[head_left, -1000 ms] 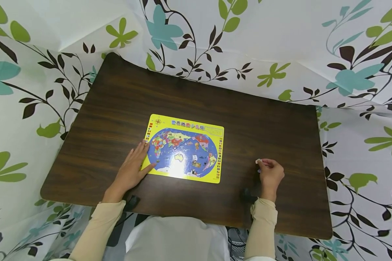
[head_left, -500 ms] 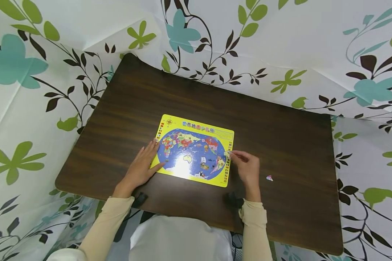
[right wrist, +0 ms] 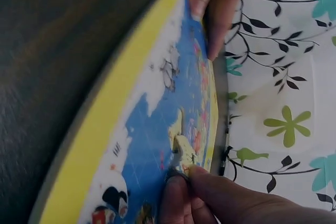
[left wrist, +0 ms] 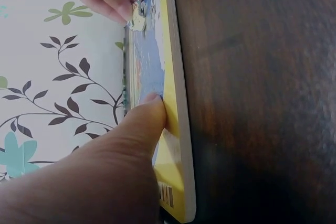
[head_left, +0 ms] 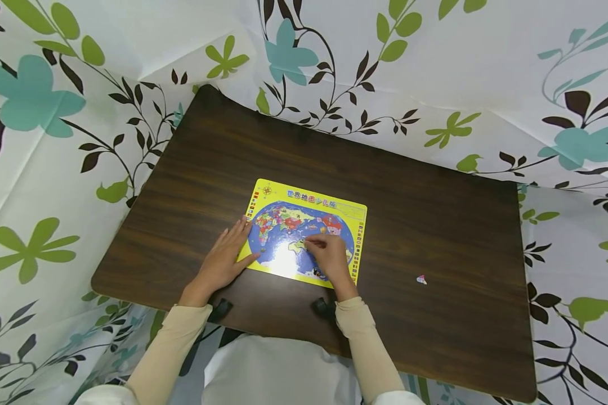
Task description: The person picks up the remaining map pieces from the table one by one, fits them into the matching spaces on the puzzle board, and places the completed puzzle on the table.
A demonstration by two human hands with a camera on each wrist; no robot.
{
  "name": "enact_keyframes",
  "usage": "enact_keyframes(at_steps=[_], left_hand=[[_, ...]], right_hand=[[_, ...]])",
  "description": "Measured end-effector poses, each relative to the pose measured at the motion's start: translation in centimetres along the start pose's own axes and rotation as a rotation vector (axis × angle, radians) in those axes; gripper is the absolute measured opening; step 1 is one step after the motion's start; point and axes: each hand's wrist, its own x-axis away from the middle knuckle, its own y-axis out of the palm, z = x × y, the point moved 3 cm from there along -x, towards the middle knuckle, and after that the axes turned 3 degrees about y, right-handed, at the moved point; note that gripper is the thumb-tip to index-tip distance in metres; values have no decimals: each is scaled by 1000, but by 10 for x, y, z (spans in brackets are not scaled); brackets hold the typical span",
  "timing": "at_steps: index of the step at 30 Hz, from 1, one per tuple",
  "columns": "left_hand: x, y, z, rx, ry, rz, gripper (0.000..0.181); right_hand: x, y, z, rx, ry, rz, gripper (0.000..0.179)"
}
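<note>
A yellow-bordered world map puzzle board [head_left: 352, 211] with a blue ocean lies on the table. My left hand [head_left: 223, 260] rests on its left border, fingers straight and thumb spread across the lower edge. Above the board's middle, my right hand [head_left: 330, 260] pinches a small pale yellow puzzle piece [right wrist: 184, 151] between thumb and fingers. In the right wrist view, the piece is tilted and overlaps a pale yellow outlined patch [right wrist: 177, 125] in the ocean. The left wrist view shows this puzzle piece [left wrist: 138, 16] low over the board, partly covered by fingertips.
A small pink and white puzzle piece [head_left: 421, 279] lies on the dark wooden table [head_left: 466, 247] to the right of the board. A white curtain with leaves and flowers [head_left: 365, 67] hangs behind the table and at its sides.
My right hand has carried the pale piece leftward from the right of the table to the board's middle, leaving the pink piece uncovered. My left hand stays on the border; the head view has shifted.
</note>
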Motion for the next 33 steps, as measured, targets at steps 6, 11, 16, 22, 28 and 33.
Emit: enact_keyframes(at_steps=[6, 11, 16, 22, 28, 33], left_hand=[[0, 0, 0, 1, -4, 1, 84], [0, 1, 0, 0, -6, -1, 84], [-1, 1, 0, 2, -10, -1, 84], [0, 0, 1, 0, -10, -1, 84], [0, 0, 1, 3, -13, 2, 84], [0, 0, 1, 3, -17, 2, 84]], right_hand=[[1, 5, -3, -1, -27, 24, 15], [3, 9, -3, 1, -51, 43, 15], [4, 13, -5, 31, -60, 56, 14], [9, 14, -8, 72, -87, 24, 19], [14, 17, -12, 152, -157, -7, 22], [14, 21, -13, 190, -189, 1, 20]])
